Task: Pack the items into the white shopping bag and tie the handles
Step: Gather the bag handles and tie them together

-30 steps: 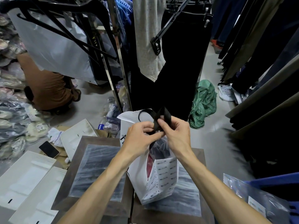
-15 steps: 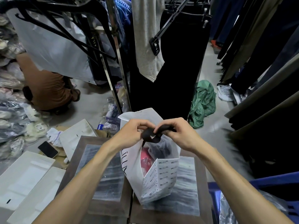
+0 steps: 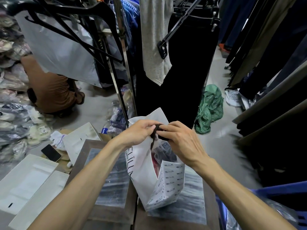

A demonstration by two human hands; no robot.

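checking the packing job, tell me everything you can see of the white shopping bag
The white shopping bag looks like stiff paper, with black lettering and a repeated logo on its folded-in side gusset. It stands upright on a grey-framed panel. Clothing shows inside. The left hand and right hand grip its black ribbon handles together above the mouth.

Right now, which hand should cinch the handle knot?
Probably right. The right hand is closed over the bunched black handles at the white bag mouth; the left hand only pinches the loop's near end, suited to bracing.
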